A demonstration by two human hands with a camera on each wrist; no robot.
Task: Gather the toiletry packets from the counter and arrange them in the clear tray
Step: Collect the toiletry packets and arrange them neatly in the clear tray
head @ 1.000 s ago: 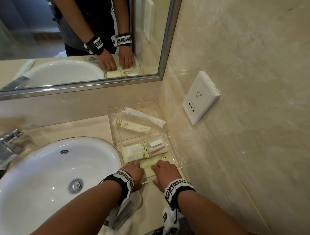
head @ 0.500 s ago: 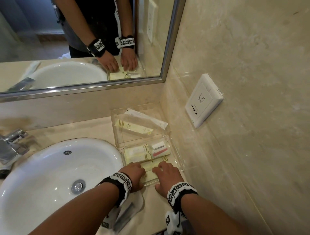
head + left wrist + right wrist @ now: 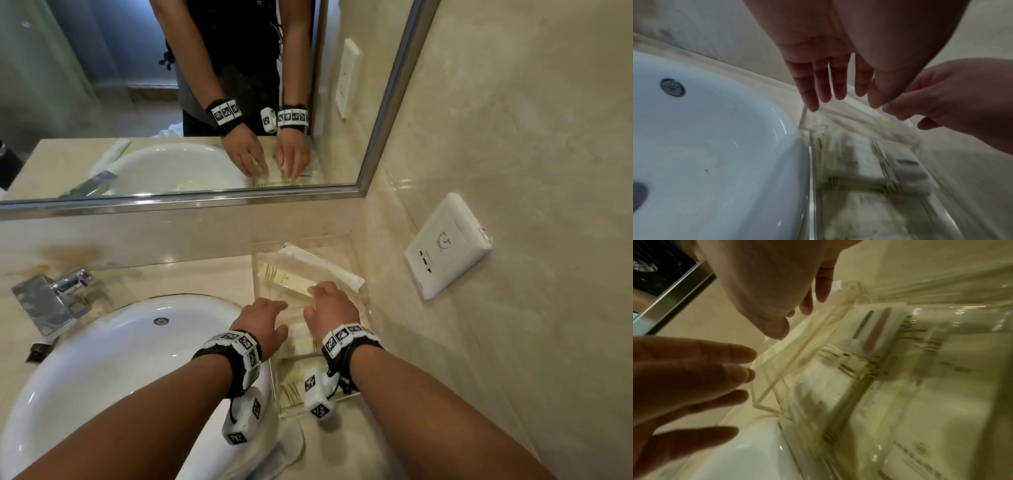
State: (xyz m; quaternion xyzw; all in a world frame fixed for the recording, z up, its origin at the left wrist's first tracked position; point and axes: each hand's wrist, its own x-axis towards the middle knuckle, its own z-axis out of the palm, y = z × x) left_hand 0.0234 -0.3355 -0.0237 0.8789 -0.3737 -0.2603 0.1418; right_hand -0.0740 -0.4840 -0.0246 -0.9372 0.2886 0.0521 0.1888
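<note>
Both hands over clear tray [image 3: 263,346] of toiletry packets [image 3: 875,331]; left hand [image 3: 262,320] fingers straight, right hand [image 3: 330,308] loosely spread, neither holding anything

Print on packets [image 3: 920,410] blurred; nothing readable.

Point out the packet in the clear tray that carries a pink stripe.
It is the small white packet in the clear tray, printed with a pink stripe beside a dark one. The packets around it show only thin olive lines on pale yellow.
</note>
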